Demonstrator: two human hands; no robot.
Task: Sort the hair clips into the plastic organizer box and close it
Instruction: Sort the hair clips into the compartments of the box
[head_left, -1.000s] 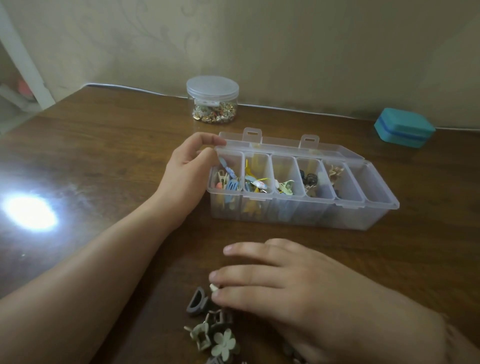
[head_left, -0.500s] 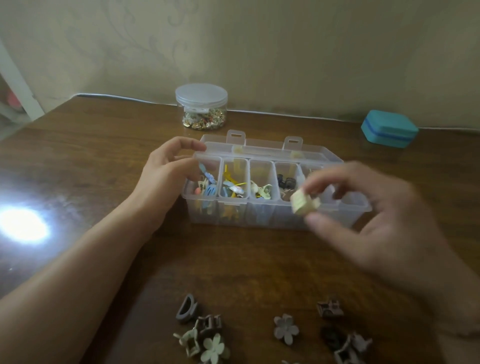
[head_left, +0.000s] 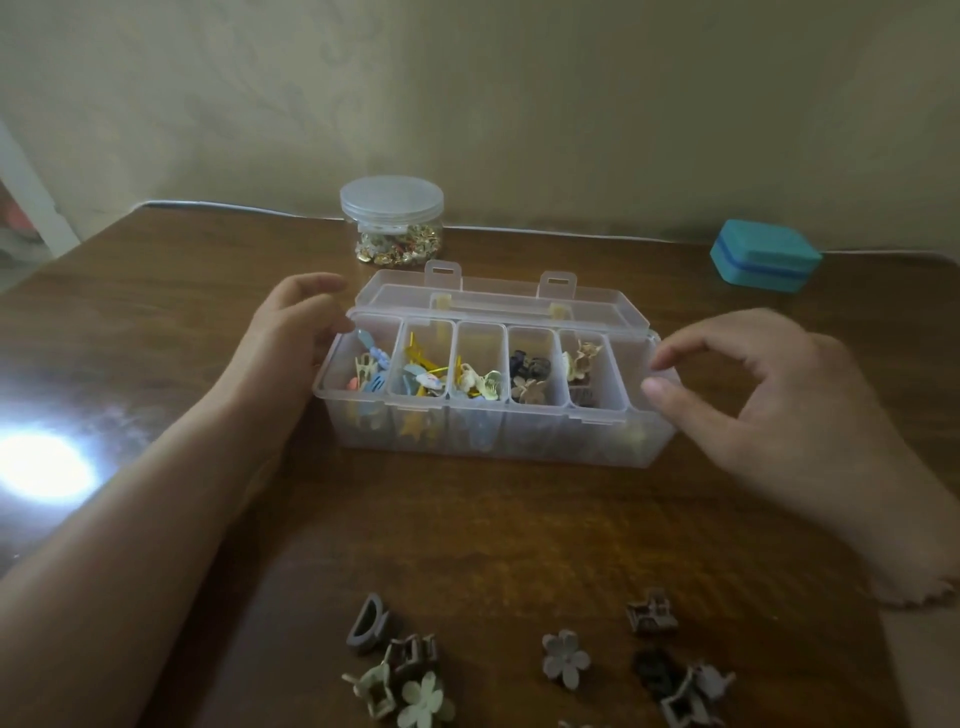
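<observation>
The clear plastic organizer box (head_left: 493, 436) stands mid-table with its lid (head_left: 498, 296) folded back. Five of its compartments hold small colourful clips; the rightmost one is partly hidden by my fingers. My left hand (head_left: 291, 332) grips the box's left end, fingers curled at the back corner. My right hand (head_left: 753, 405) hovers at the right end with thumb and forefinger loosely curled over the rim, holding nothing. Loose hair clips lie near the front edge: a grey half-round clip (head_left: 366, 629), a pale flower clip (head_left: 423, 701), a grey flower clip (head_left: 565, 657) and a brown claw clip (head_left: 652, 618).
A lidded clear jar (head_left: 392, 221) of gold pieces stands behind the box by the wall. A teal case (head_left: 763, 254) sits at the back right. A bright glare patch (head_left: 41, 467) lies on the brown wooden table at the left. More dark clips (head_left: 680, 686) cluster at the front right.
My right hand lifted a cream clip from the front pile, carried it to the box's right end, and now holds nothing. The left hand stayed on the box's left end.
</observation>
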